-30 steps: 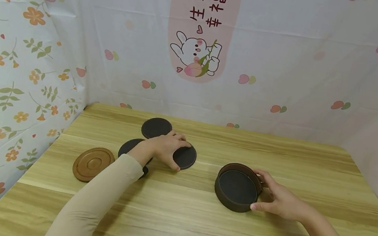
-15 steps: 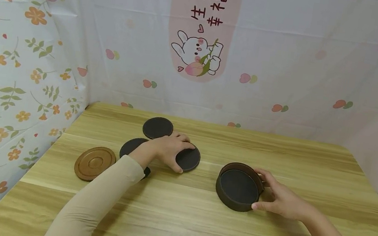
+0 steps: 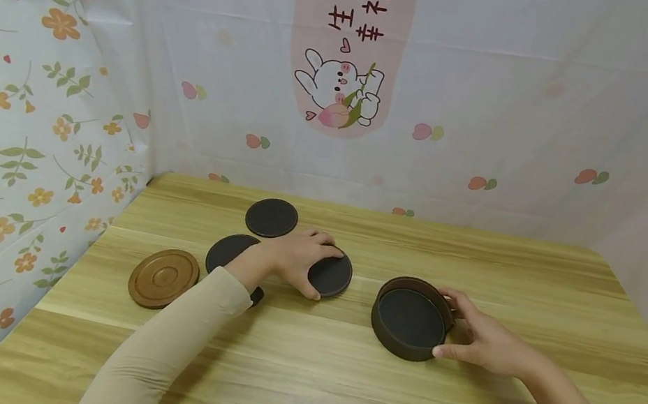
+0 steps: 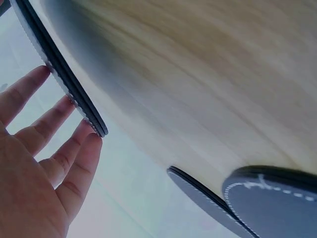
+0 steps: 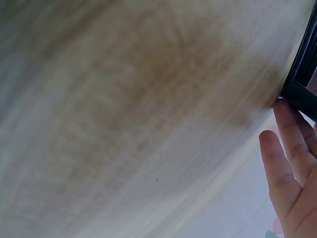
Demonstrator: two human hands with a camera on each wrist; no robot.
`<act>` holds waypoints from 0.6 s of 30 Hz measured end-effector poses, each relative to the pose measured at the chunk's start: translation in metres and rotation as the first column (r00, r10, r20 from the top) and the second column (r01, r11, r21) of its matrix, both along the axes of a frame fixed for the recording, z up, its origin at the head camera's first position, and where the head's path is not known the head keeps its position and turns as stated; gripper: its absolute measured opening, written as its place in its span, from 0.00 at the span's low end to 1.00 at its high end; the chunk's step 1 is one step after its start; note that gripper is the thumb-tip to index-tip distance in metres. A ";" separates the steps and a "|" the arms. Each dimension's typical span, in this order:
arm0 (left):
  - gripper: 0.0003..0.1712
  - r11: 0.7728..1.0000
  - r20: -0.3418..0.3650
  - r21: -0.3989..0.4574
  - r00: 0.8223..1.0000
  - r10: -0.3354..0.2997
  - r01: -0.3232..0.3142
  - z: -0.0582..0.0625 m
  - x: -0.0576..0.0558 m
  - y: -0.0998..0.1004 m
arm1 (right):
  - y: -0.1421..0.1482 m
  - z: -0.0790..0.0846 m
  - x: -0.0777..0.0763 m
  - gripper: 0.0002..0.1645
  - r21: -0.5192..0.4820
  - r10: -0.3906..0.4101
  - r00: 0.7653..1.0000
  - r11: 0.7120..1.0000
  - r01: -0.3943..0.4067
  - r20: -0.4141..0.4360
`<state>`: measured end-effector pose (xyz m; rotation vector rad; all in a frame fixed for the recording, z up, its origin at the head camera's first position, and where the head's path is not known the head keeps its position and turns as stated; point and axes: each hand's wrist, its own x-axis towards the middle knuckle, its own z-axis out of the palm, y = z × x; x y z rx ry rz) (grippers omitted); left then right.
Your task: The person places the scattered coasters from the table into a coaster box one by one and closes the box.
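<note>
My left hand lies flat on a dark round coaster left of the table's middle, fingers straight over its top. In the left wrist view those fingers touch the coaster's stitched edge. My right hand grips the right side of a shallow dark round box, thumb at the near rim and fingers at the far rim. The right wrist view shows only fingertips against the box wall.
Two more dark coasters lie at the back left, one near the wall and one partly under my left forearm. A brown wooden lid sits left of them. Patterned sheets wall in the wooden table at back and sides.
My left hand has slid its coaster a little to the right, toward the box. The right hand and the box have stayed put.
</note>
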<state>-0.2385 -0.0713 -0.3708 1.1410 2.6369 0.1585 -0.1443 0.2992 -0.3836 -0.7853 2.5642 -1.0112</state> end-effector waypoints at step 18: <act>0.49 0.999 0.017 0.038 0.999 -0.032 0.031 0.011 0.007 0.016 | -0.002 0.003 0.001 0.55 -0.004 0.009 1.000 1.000 -0.009 -0.007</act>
